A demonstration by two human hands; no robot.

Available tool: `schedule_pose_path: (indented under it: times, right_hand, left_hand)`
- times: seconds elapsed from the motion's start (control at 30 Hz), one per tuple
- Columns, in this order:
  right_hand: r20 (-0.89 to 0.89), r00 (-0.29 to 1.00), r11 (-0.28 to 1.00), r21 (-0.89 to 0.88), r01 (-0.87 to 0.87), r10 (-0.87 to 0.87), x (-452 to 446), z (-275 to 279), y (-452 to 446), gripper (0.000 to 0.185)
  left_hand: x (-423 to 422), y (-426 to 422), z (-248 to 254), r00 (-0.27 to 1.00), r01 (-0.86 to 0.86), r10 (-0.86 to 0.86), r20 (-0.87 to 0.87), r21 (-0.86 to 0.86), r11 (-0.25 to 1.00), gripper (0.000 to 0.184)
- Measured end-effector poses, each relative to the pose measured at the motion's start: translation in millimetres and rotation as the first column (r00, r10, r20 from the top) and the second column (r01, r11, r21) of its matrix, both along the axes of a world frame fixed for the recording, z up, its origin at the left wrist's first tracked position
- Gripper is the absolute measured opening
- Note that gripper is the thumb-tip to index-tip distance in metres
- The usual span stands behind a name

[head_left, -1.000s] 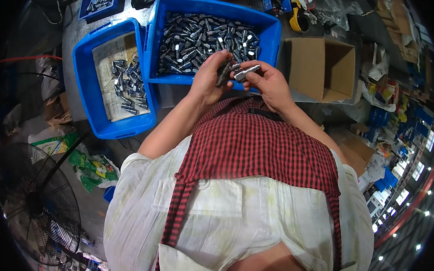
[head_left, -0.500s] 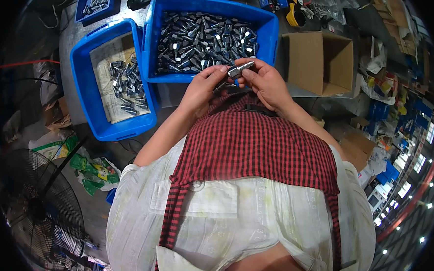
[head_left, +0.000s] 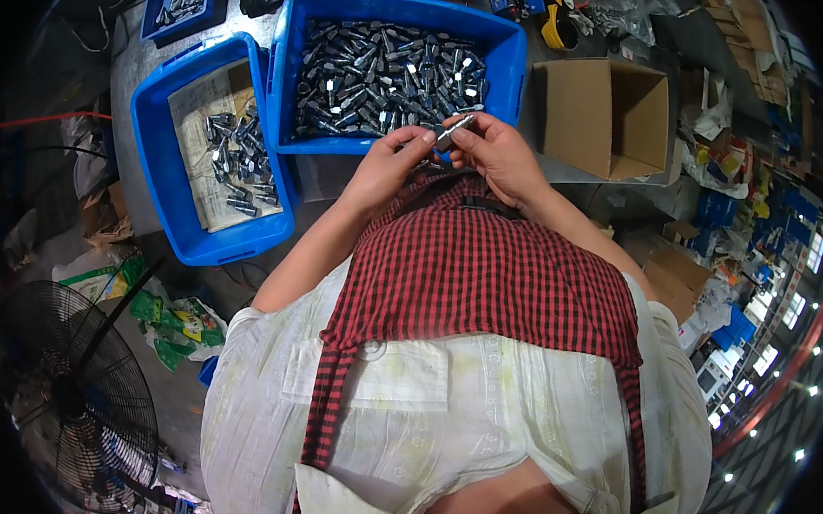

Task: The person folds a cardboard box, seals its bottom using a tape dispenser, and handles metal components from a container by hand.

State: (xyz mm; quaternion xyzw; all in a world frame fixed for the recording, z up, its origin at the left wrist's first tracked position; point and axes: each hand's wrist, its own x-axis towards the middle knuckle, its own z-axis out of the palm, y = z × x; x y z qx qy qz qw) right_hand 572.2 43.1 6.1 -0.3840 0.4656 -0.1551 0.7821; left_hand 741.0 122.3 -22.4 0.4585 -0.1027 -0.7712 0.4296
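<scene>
My right hand (head_left: 504, 159) pinches a shiny metal fitting (head_left: 454, 132) between thumb and fingers, its narrow stepped end tilted up to the right. Close against its lower left end is my left hand (head_left: 386, 170), closed with the thumb on top. Something dark and metallic shows below the left fingers, mostly hidden. A bit of blue shows between the two hands. Just beyond them, a large blue bin (head_left: 280, 96) holds a heap of similar metal fittings (head_left: 388, 77). To the left, a second blue bin (head_left: 151, 168) has fewer fittings (head_left: 239, 154) lying on a stained sheet.
An open cardboard box (head_left: 576, 118) stands right of the large bin. A small blue tray (head_left: 148, 24) of metal parts sits at the far left, and a yellow-and-black item (head_left: 558, 31) at the far right. A black fan (head_left: 70, 396) stands at lower left.
The fitting has turned to a steeper tilt between my hands, and my right hand has shifted slightly left. The bins look unchanged.
</scene>
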Motion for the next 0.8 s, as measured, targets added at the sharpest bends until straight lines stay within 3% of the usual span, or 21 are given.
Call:
schedule_pose_path:
  times: [0.23,0.43,0.8]
  right_hand:
    - [-0.032,0.999,1.0,-0.011,0.025,-0.025,0,-2,0,0.017]
    - [-0.089,0.996,1.0,-0.011,-0.002,0.001,1,1,1,0.018]
    - [-0.077,0.997,0.999,0.01,-0.031,0.032,2,3,1,0.021]
  left_hand:
    - [-5,0,-5,0.995,0.071,-0.068,0.07,-0.043,0.997,0.022]
    - [-10,0,-13,0.998,0.025,-0.017,0.055,-0.15,0.988,0.029]
    - [-4,-3,-4,0.998,0.058,-0.056,0.018,-0.083,0.995,0.036]
